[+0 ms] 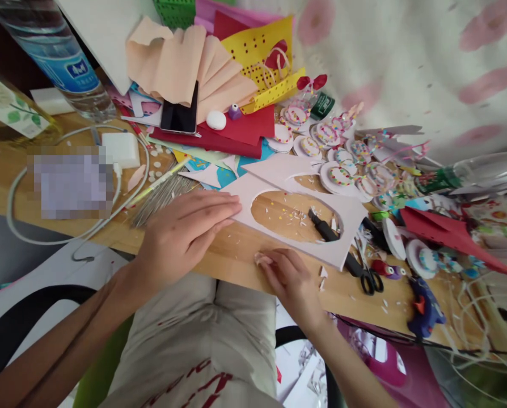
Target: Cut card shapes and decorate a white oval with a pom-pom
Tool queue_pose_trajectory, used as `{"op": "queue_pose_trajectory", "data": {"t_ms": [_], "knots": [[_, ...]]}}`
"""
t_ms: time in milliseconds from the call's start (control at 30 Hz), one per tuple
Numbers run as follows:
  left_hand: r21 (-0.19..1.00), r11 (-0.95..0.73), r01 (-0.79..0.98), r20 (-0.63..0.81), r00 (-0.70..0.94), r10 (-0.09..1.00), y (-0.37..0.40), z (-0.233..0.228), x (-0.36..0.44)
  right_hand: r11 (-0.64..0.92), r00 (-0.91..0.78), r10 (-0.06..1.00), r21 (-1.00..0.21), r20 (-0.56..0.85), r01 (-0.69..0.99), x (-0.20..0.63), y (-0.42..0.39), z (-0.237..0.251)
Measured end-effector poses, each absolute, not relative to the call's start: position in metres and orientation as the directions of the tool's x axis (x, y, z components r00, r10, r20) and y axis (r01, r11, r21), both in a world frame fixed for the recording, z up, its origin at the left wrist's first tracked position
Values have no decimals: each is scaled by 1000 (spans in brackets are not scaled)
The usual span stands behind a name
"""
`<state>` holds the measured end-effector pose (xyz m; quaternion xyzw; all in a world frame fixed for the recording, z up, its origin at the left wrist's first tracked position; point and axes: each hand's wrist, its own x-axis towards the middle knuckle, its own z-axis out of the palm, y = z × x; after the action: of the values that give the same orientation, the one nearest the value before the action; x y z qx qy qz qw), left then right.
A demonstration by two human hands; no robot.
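A wooden desk (236, 255) runs across the scene, heaped at its far side with coloured craft sheets, among them a folded peach sheet (181, 56) and a yellow punched sheet (257, 45); a phone (180, 113) lies dark on the pile. At the far left stands a water bottle (55, 54), and a white cable (79, 187) loops over the desk near it. In the middle lies a white foam sheet (279, 187) with a large oval hole cut out, flat on the wood. The left hand (185, 232) presses flat, fingers released and spread, with its fingertips on the sheet's left corner. The right hand (290, 280) rests at the sheet's near edge, fingers curled loosely, grasping nothing that can be seen. A black craft knife (324, 225) lies inside the oval hole. Round decorated discs (341, 175) crowd the far right. Black scissors (364, 275) lie right of the sheet, and a blue glue gun (423, 306) lies beyond them. Small paper scraps (321, 277) dot the wood near the right hand.
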<state>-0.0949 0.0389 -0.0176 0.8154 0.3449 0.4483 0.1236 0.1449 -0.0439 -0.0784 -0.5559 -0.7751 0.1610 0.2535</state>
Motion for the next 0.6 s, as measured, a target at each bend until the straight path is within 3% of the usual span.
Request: {"op": "queue_pose_trajectory", "data": {"t_ms": [367,600], "knots": [[532,-728,433,652,339,678,39,-22,-98,229,-208,973,-445,97,866,132,-30,-80],[545,-722,427,645,337,686,40,-23,-100,262,-364,931,-628,-36,733,128,-48,-64]]}}
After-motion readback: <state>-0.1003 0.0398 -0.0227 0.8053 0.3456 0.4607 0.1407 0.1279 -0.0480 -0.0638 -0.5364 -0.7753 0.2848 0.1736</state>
